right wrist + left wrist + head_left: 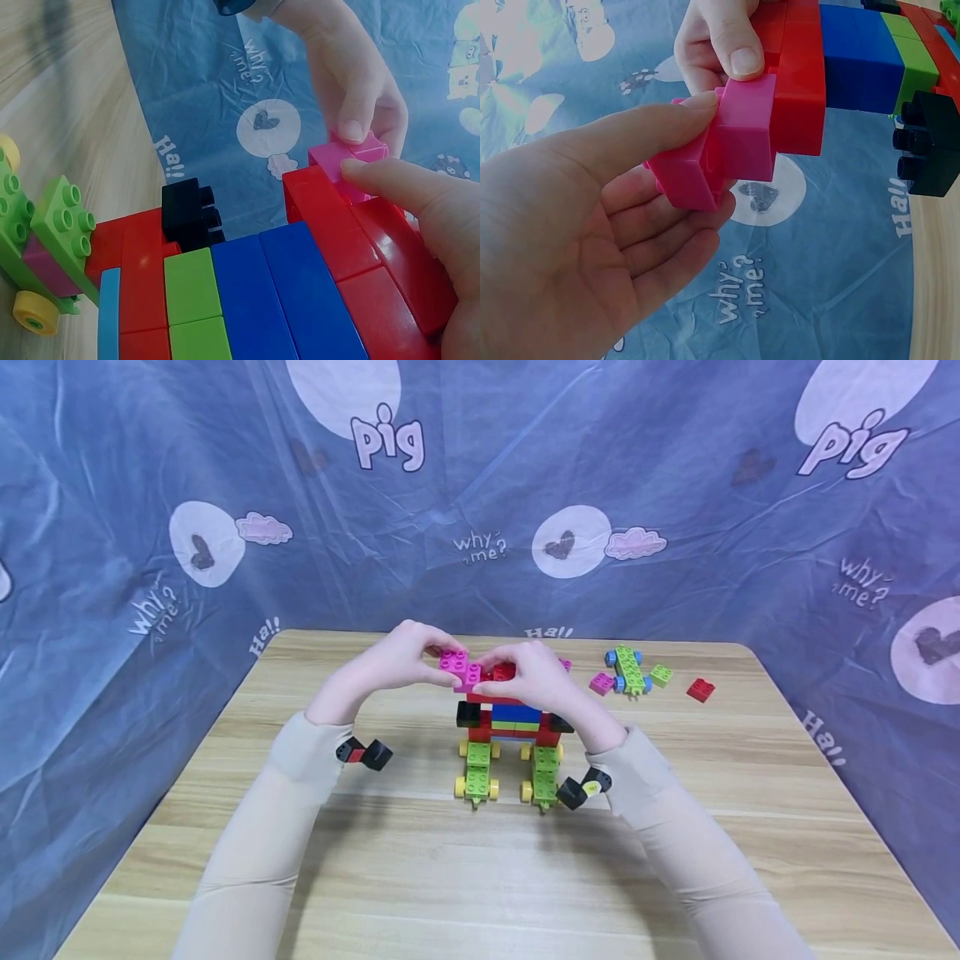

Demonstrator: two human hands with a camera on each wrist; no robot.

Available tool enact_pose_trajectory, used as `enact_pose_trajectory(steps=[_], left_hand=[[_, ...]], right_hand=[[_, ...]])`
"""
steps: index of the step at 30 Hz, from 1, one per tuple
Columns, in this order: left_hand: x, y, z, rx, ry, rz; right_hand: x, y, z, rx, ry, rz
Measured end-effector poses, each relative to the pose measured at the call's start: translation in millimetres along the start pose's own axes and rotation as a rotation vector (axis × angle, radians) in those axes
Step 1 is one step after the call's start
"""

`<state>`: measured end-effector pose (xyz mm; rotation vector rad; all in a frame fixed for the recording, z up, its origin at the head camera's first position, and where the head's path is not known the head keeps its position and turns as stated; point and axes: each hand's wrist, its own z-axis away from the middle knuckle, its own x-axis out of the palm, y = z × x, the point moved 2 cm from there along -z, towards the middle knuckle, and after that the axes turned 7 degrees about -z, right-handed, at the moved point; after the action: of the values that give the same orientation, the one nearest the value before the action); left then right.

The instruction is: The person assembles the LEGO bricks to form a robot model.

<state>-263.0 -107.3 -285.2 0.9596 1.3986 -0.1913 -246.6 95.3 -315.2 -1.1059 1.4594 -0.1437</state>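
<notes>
At the top left of a figure built of toy building bricks point(516, 713), my left hand point(405, 656) pinches a pink brick point(686, 172) between thumb and fingers. That brick joins a second pink brick point(746, 131), which sits against the red bricks point(330, 225) of the top row. My right hand point(528, 672) curls over the top from the other side, its thumb on the second pink brick and its other fingers mostly hidden behind. Below the red come blue bricks point(289, 292), lime bricks point(193, 285) and a black brick point(930, 142) sticking out at the side.
The figure stands on two lime wheeled bases point(477, 772) with yellow wheels. Behind it to the right lie a lime car base point(630, 670) with blue wheels, a pink brick point(602, 683), a lime brick point(661, 674) and a red brick point(701, 690). A blue printed cloth point(480, 485) hangs behind the table.
</notes>
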Motion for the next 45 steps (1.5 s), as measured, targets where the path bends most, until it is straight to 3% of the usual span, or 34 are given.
enact_pose_trajectory(steps=[21,30,36,39,45], left_hand=[[6.3,-1.3,5.1,0.005,0.049,-0.024],[5.5,0.5,7.5,0.071,0.055,-0.048],[3.7,1.7,9.3,0.077,0.052,-0.021],[1.3,3.7,8.9,0.096,0.07,-0.007],[-2.7,13.5,4.8,0.11,0.074,0.015]], right_hand=[[0.7,-2.2,0.3,0.001,-0.017,0.007],[-0.6,-1.5,-1.6,-0.008,-0.037,0.016],[-10.8,-1.9,0.4,0.012,-0.092,-0.064],[-21.0,-2.1,2.8,0.007,-0.072,-0.111],[-43.1,5.4,8.3,-0.014,0.056,-0.141]])
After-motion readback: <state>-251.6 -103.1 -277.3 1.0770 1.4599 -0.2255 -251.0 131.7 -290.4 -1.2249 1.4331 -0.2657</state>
